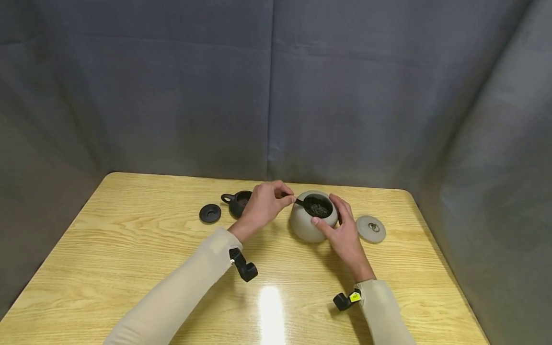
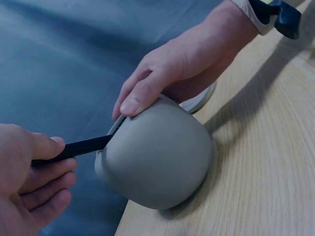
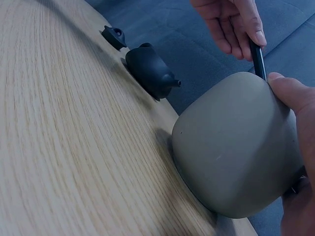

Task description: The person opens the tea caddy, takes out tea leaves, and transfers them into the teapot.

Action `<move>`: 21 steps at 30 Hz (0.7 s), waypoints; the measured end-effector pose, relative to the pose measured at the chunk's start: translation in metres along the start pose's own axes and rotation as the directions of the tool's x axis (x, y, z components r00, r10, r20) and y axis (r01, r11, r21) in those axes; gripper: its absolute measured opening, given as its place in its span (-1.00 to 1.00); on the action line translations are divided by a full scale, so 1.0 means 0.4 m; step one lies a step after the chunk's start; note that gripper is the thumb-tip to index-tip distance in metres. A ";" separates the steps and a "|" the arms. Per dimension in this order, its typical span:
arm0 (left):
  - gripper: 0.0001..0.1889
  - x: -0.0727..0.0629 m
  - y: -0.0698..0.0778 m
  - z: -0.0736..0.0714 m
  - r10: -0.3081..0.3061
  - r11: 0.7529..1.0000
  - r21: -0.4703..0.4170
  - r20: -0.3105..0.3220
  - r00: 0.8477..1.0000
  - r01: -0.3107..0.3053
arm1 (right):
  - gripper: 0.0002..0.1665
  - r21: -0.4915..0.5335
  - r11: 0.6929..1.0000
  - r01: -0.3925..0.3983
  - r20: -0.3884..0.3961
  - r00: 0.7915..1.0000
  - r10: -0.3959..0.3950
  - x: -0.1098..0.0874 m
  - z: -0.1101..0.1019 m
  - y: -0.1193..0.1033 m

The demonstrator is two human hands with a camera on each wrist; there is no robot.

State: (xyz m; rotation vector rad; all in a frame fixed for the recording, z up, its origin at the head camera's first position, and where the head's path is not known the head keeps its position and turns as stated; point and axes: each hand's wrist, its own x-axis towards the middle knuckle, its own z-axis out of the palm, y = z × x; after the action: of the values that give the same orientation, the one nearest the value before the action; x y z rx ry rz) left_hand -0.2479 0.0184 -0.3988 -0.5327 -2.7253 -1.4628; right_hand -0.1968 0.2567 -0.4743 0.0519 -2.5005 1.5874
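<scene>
Grey jar on desk, mouth up, dark leafy pieces inside. Black scoop: one end pinched in left hand's grip, long axis slanting rightward, far end inside jar's mouth. Right hand's grip clasps jar at rim, thumb on near side. Black teapot, uncovered, left of jar.

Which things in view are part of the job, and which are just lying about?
In the job:
grey jar, gripped by the right hand
slim black tool, pinched by the left hand
dark contents inside the jar

Lying about, untouched (though they may well belong):
dark teapot, uncovered
dark lid
grey lid
</scene>
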 end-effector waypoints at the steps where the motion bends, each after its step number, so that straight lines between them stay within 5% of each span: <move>1: -0.93 0.000 -0.002 -0.002 -0.011 1.000 -0.012 -0.002 1.000 0.011 | 0.04 -0.003 1.000 0.001 0.001 1.000 -0.001 0.000 0.001 0.001; 12: -0.91 -0.001 -0.026 -0.018 -0.089 0.988 -0.130 -0.004 0.996 0.088 | 0.02 0.002 1.000 0.001 0.000 1.000 -0.001 0.001 0.003 0.006; 21: -0.88 -0.002 -0.010 -0.036 -0.099 0.981 -0.171 -0.015 0.995 0.095 | 0.04 -0.003 1.000 0.001 0.005 1.000 -0.001 -0.001 0.000 0.002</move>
State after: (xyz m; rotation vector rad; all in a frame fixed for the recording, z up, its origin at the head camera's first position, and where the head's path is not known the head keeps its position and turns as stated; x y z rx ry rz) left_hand -0.2505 0.0044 -0.3940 -0.3872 -2.6588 -1.7238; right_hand -0.1966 0.2567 -0.4750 0.0566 -2.5065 1.5844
